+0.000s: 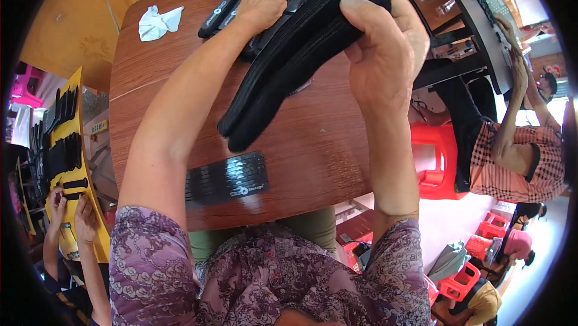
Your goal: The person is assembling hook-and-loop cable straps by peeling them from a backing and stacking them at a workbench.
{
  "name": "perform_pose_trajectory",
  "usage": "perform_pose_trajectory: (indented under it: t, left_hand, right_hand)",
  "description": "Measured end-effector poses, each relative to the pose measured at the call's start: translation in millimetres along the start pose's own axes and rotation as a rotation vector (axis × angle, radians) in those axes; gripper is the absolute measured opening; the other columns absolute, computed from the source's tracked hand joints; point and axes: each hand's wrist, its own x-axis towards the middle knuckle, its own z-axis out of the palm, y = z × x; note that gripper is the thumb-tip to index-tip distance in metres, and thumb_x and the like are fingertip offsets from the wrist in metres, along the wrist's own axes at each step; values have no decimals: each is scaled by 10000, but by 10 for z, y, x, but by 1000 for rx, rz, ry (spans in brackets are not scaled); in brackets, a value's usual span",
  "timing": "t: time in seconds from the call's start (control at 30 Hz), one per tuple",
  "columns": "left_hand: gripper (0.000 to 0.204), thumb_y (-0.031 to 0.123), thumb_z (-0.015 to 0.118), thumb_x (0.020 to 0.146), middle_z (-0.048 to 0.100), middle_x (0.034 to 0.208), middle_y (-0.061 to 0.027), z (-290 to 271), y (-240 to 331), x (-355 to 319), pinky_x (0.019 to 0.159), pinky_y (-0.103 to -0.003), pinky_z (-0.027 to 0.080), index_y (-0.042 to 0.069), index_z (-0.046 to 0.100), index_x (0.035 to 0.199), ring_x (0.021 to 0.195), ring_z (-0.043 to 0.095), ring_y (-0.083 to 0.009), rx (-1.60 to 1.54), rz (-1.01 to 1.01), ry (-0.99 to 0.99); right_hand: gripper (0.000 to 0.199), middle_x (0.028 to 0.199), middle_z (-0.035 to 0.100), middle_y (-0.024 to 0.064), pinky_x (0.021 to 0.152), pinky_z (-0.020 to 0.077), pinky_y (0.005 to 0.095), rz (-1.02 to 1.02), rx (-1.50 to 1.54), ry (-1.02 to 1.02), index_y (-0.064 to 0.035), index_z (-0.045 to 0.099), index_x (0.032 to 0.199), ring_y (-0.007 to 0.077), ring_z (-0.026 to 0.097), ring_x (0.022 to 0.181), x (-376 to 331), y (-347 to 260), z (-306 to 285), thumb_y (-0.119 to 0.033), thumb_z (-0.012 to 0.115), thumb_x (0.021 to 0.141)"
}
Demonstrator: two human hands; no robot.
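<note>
My right hand [388, 43] is raised on the right, its thumb and fingers closed around a bundle of long black fabric straps [301, 55]. The bundle hangs slanting down to the left over the brown table [307, 139]. At the table's far side, my left hand [262, 6] lies over a pile of black straps [220, 16] with pale printing, its fingers curled down onto one of them. Part of that pile is hidden behind my hand and the raised bundle. Near the table's front edge lies a flat stack of shiny black strips [229, 176] with white printing.
A crumpled white tissue [159, 23] lies at the far left of the table. To the left, another person's hands [72, 211] work at a yellow table [90, 175] holding black pieces. On the right are a red stool [430, 160] and a seated person in a checked shirt [524, 163].
</note>
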Motion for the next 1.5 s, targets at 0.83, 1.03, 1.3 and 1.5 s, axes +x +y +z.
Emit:
perform_pose_trajectory:
  t: [0.83,1.03,1.3,1.5]
  left_hand:
    - [332,329,675,856,663,784,-129,-1812,1322,-1391,520,-258,531,16,583,921,592,648,-174,-1487,-768,-526]
    - [290,300,704,838,645,763,-103,-1922,1270,-1659,528,-282,535,30,603,865,602,638,-169,-1661,-995,-118]
    - [317,319,704,841,614,843,-46,-1965,1147,-2001,688,-274,490,21,620,910,756,586,-126,-1615,-920,191]
    - [337,349,655,878,618,899,-27,-2194,1275,-2267,774,-277,469,31,619,981,841,575,-113,-1521,-876,47]
  right_hand:
    - [260,812,620,60,514,370,231,295,176,-145,19,624,983,114,518,617,-390,363,-208,-164,696,812]
    - [547,838,665,78,498,433,234,338,-209,-400,27,572,1124,111,615,662,-912,228,107,-381,713,788]
    - [701,773,636,59,473,435,230,310,-333,-565,40,436,1304,108,590,574,-1541,206,597,-151,778,722]
    - [725,813,640,54,536,465,247,285,-460,-690,10,397,1351,76,565,652,-1734,60,532,-87,756,729]
